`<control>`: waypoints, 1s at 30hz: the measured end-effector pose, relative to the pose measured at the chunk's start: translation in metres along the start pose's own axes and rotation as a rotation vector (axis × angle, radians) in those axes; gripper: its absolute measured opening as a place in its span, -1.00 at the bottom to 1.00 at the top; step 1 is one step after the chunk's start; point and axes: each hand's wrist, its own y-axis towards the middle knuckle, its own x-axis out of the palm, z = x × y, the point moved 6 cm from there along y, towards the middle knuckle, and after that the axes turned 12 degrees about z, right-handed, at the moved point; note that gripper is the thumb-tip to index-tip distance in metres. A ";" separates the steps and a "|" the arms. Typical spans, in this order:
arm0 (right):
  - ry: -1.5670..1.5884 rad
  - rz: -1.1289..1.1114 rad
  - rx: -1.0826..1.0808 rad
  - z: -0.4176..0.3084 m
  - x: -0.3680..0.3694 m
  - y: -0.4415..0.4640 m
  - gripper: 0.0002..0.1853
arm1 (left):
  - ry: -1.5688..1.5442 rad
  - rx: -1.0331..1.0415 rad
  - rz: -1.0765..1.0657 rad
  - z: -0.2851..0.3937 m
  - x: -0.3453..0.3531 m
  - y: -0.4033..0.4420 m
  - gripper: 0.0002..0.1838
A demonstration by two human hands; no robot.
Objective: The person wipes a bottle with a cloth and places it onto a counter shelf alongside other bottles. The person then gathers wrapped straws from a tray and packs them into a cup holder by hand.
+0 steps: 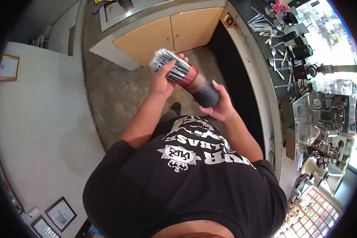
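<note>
In front of my body I hold a tilted cylinder with a bundle of shiny metal cutlery (174, 65) at its upper left end. My left hand (162, 81) is closed around the cutlery, with the thumb lying across it. Below the metal, a tall cup-like container (206, 92) has red, brown and black bands. I cannot tell whether it is one cup or a stack of cups. My right hand (221, 106) grips the black lower end from the right, its thumb on the near side. The fingers behind the container are partly hidden.
Wooden cabinet doors (158, 37) stand ahead beneath a counter. On the right counter, loose cutlery (279, 63) lies on a black ribbed mat (281, 92). A wire rack (302, 127) and an espresso machine (331, 123) sit nearer me. A white wall (47, 119) rises on the left.
</note>
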 end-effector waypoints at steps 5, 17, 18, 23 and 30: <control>0.070 -0.272 0.170 0.019 0.010 0.010 -0.23 | -0.041 0.016 -0.214 0.009 -0.001 0.022 -0.71; 0.437 -0.278 -0.116 -0.095 -0.049 -0.008 -0.27 | 0.156 -0.111 -0.221 -0.077 0.140 0.086 -0.67; 0.450 -0.501 -0.016 -0.103 -0.055 -0.012 -0.26 | 0.162 -0.089 -0.381 -0.088 0.163 0.092 -0.63; 0.212 -0.264 -0.430 -0.204 -0.125 -0.032 -0.25 | 0.293 0.010 -0.753 -0.149 0.263 0.115 0.12; 0.257 -0.030 -0.875 -0.332 -0.193 -0.066 -0.11 | 0.368 -0.282 -0.776 -0.234 0.305 0.173 0.32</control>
